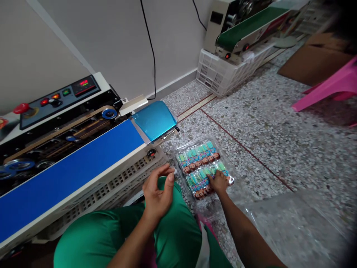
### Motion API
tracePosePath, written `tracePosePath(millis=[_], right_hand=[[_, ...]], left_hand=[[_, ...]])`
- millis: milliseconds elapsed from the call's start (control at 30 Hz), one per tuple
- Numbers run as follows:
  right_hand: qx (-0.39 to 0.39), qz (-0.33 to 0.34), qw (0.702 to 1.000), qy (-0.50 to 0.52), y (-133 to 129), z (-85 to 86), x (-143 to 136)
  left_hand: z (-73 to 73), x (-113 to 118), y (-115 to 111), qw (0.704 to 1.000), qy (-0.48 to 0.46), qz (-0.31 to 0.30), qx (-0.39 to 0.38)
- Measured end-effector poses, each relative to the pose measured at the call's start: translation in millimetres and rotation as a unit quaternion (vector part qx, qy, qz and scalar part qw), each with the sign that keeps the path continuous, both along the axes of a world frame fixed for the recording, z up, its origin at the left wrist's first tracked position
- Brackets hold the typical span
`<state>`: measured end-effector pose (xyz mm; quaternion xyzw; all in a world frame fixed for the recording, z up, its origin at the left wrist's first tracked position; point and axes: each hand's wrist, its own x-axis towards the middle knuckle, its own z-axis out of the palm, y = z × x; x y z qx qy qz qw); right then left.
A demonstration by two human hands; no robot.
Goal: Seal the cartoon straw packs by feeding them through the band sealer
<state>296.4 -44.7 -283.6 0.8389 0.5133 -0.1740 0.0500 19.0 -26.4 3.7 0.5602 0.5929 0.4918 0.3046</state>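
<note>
My right hand (219, 182) reaches down onto the lower row of small doll-shaped pieces (199, 178) in a clear plastic tray (182, 176). Its thumb and fingers are apart and touch the pieces; the fingertips are partly hidden among them. The pieces have brown heads and blue-green bodies and lie side by side in two rows. A small white-ended piece (231, 181) shows at the right end of the lower row. My left hand (158, 190) is raised over my knee near the conveyor's end, fingers curved, thumb apart, with nothing seen in it.
On the left stands a sealing machine with a blue conveyor belt (75, 175), a shiny blue end plate (154, 121) and a lit control panel (60, 98). Clear plastic sheeting (295, 227) lies right. Beyond are a white crate (214, 74), green-belted machine (251, 28), cardboard box (315, 59) and pink stool (329, 85).
</note>
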Motion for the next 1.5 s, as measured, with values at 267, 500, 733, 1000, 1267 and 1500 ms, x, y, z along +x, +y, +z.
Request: tracePosePath(millis=[267, 500, 733, 1000, 1267, 1500], right_hand=[[-0.014, -0.02, 1.0, 0.019, 11.9, -5.8, 8.1], [-0.031, 0.023, 0.998, 0.048, 10.6, 1.4, 13.1], [-0.044, 0.003, 0.999, 0.031, 6.4, 4.7, -7.8], [-0.044, 0.014, 0.998, 0.04, -4.7, 6.7, -31.4], [-0.047, 0.02, 0.997, 0.051, -12.9, -2.8, -52.5], [-0.034, 0.056, 0.997, 0.04, -15.1, 2.2, -55.5]], left_hand=[[1.8, -0.6, -0.3, 1.0, 0.013, 0.003, -0.025], [1.6, -2.1, -0.1, 1.0, 0.017, 0.0, -0.021], [2.8, -4.1, 0.2, 0.999, 0.047, -0.009, -0.015], [5.3, -5.6, -0.4, 0.998, 0.054, -0.007, -0.011], [4.1, -5.8, -0.2, 0.998, 0.054, -0.005, -0.008], [4.7, -8.3, -1.2, 0.998, 0.055, -0.002, -0.008]])
